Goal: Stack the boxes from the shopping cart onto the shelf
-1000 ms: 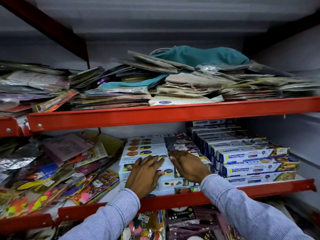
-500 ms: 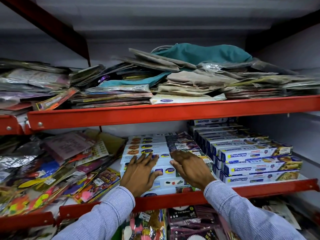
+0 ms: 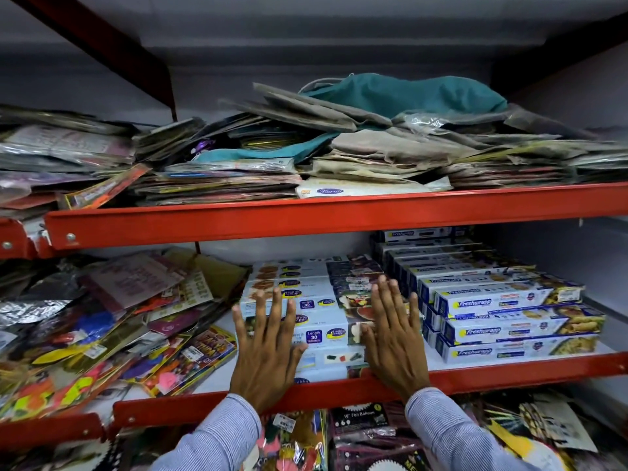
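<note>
A stack of long white boxes (image 3: pixel 316 300) with blue oval logos lies on the red-edged middle shelf (image 3: pixel 339 390). My left hand (image 3: pixel 268 348) rests flat on the front of the stack, fingers spread. Flat on the stack's right end lies my right hand (image 3: pixel 394 338), fingers spread too. Neither hand grips a box. To the right stands a stepped pile of blue and white Freshwrapp boxes (image 3: pixel 503 307). The shopping cart is out of view.
Loose colourful packets (image 3: pixel 112 328) are heaped on the left of the middle shelf. The upper red shelf (image 3: pixel 306 217) carries folded bags and a teal cloth (image 3: pixel 404 93). Foil balloon packs (image 3: pixel 363 426) hang below.
Both hands have opened out flat, fingers straighter and spread wider on the white boxes. The stack sits squarer against the Freshwrapp pile.
</note>
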`<state>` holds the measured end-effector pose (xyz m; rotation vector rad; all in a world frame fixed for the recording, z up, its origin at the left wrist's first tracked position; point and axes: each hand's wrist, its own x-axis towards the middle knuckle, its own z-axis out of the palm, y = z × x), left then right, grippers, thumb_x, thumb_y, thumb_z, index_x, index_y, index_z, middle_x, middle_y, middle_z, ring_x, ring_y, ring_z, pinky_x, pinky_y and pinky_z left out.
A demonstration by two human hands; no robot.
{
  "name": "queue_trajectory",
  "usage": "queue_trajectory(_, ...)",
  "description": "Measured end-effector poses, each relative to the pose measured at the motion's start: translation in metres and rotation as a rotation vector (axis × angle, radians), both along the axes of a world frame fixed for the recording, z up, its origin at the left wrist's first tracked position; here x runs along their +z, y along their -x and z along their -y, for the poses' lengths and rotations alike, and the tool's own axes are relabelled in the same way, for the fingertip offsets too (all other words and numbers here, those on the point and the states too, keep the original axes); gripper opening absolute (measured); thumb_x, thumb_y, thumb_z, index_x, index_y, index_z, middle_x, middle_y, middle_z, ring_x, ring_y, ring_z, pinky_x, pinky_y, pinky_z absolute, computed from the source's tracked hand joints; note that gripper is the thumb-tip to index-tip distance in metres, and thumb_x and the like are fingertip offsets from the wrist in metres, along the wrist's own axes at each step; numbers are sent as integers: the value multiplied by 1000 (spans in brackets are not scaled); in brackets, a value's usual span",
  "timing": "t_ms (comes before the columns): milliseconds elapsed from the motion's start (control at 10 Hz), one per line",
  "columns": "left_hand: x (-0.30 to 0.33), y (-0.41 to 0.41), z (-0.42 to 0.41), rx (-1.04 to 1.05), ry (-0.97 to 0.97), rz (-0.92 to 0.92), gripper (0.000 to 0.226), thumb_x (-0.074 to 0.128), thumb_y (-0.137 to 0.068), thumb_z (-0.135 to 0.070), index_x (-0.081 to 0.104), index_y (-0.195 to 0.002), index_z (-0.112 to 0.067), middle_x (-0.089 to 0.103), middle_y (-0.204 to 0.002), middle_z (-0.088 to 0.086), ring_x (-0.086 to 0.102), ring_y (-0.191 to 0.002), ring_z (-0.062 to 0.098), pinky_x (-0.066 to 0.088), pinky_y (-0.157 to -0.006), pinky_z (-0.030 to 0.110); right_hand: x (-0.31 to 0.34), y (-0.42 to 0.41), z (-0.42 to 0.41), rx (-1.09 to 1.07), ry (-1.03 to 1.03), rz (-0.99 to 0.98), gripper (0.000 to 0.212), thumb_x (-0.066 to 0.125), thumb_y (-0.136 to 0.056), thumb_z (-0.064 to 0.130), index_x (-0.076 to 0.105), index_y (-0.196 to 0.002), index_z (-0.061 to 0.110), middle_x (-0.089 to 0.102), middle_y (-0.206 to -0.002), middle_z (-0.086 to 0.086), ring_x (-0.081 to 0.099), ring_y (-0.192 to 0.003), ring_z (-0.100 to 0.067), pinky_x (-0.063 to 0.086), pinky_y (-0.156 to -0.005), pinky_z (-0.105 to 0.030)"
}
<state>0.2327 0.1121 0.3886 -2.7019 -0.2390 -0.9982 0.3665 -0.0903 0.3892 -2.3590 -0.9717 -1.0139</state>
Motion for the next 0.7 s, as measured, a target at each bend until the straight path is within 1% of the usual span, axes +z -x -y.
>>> queue_trajectory(200,-12,-8,-13,18,-22,20,72,28,-98,-52,21,-151,-4,16,-159,24,8,-147,41,0,-110,74,-10,-8,-6,-23,-32,14,63,27,-96,37,23,-151,7,18,-162,-10,13,-151,-24,13,-120,-56)
queue_trajectory(400,-10,-9,-13,25,-52,19,71,22,-99,-53,22,-151,-4,17,-159,23,7,-148,40,-2,-110,73,-14,-13,-9,-25,-38,60,62,27,-96,37,24,-151,7,19,-161,-10,14,-151,-24,10,-121,-54)
queue_trajectory(500,-7,-6,-10,29,-17,-16,71,24,-99,-52,22,-151,-4,17,-159,23,7,-148,39,2,-109,75,-12,-10,-6,-21,-27,35,62,27,-97,37,22,-152,7,17,-162,-9,12,-151,-23,11,-121,-55)
queue_trajectory(600,-5,1,-6,36,-23,12,73,28,-98,-53,22,-151,-3,13,-160,23,7,-148,40,5,-108,76,-9,-6,-3,-1,-23,55,62,25,-98,37,18,-152,7,14,-163,-9,10,-151,-24,17,-118,-58)
queue_trajectory(700,10,14,7,-25,-8,90,75,32,-97,-54,23,-151,-3,11,-160,22,7,-148,40,9,-107,77,10,11,1,61,-86,68,63,27,-97,38,20,-152,7,16,-163,-11,12,-151,-25,20,-116,-60)
